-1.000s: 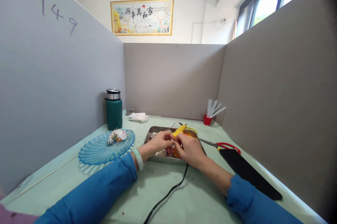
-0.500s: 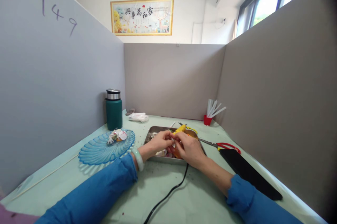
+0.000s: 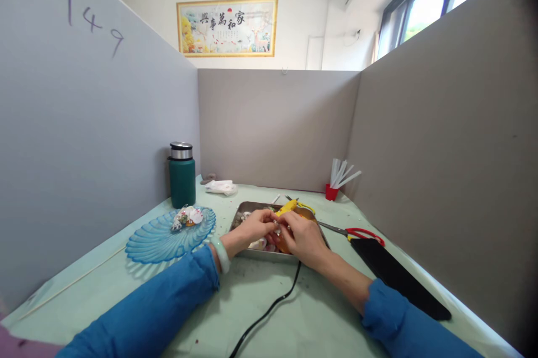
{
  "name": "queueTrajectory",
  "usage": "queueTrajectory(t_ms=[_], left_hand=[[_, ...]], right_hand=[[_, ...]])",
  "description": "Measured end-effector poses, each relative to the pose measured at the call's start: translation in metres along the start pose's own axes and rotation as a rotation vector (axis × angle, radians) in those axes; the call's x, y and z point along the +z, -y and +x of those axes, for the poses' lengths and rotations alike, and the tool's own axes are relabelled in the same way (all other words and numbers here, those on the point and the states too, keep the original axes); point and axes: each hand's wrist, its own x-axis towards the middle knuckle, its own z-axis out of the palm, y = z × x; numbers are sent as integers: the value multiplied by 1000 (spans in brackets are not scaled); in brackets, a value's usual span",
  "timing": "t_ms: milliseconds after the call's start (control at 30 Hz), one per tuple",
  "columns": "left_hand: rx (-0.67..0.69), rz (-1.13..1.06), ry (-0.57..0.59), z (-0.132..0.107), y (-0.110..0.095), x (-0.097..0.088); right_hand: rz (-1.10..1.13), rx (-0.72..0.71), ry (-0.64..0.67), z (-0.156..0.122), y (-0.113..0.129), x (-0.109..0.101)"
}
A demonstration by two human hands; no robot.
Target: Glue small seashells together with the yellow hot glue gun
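My left hand (image 3: 259,224) and my right hand (image 3: 303,238) meet above a metal tray (image 3: 264,256), fingertips pinched together. Between them is something small and whitish, mostly covered by the fingers, so its kind cannot be made out. Several small shell-like pieces (image 3: 257,244) lie in the tray under my hands. A yellow glue gun (image 3: 287,206) rests at the tray's far side, just beyond my fingers. Its black cord (image 3: 269,311) seems to run out under my right hand toward me. A pale green bangle (image 3: 220,254) circles my left wrist.
Left of the tray, a blue scalloped plate (image 3: 153,243) bears a small cluster of shells (image 3: 187,217). Behind it stands a green bottle (image 3: 182,181). Red-handled scissors (image 3: 365,235) and a black flat object (image 3: 399,277) lie right. A red cup (image 3: 332,193) holds white sticks.
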Motion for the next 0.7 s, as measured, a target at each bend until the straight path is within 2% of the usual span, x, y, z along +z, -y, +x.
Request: queueTrajectory(t_ms=[200, 700], left_hand=[[-26, -17, -19, -2, -4, 2], [-2, -8, 15, 0, 4, -2]], right_hand=[[10, -2, -14, 0, 0, 0], [-2, -6, -3, -1, 1, 0]])
